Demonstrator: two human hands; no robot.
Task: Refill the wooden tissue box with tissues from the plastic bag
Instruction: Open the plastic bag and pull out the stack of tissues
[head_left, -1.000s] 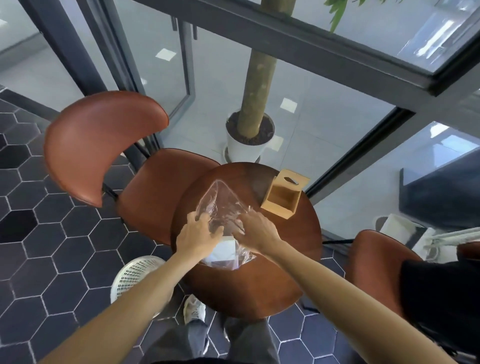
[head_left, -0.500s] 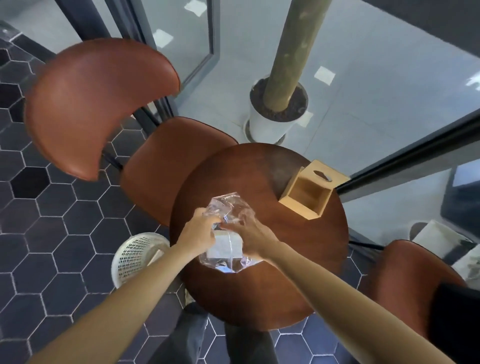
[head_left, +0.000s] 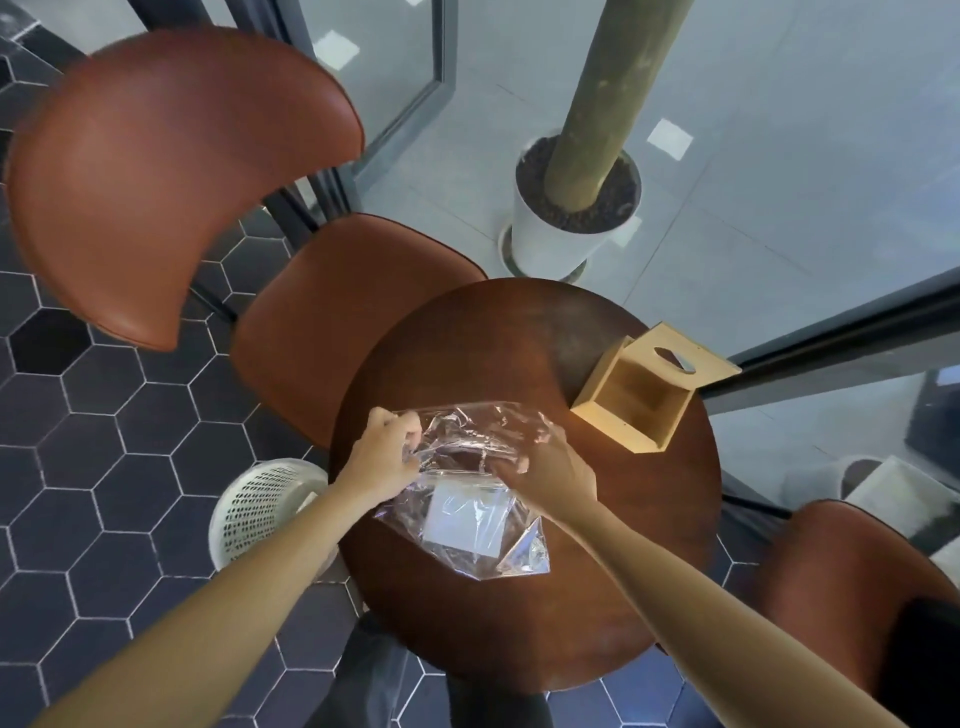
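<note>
Left hand (head_left: 382, 457) pinches the crumpled mouth of the bag (head_left: 467, 493) at its left edge, fingers closed on the film. Right hand (head_left: 550, 470) is at the mouth's right side, fingers curled into or over the plastic; it looks to be gripping film too, though glare makes it hard to tell whether the fingers are inside the opening.

Tissues (head_left: 465, 517): a white, flat stack lying in the lower half of the bag, nearer the person than both hands. Bag rests on the round table (head_left: 467, 343), roughly centre.

Box (head_left: 644, 400) lies on its side at the table's far right edge, open end toward the person, oval slot on the upturned face. Looks empty. Well apart from the bag.

Handling, as a judgement: film is thin, slick and limp, gives no support and will cling. The stack is light and soft, and will splay or buckle if pinched at one corner. Best taken across its width, thumb under and fingers over, one hand holding the mouth wide.

Basket (head_left: 260, 514) on the floor left of the table; chair (head_left: 332, 332) beyond.
</note>
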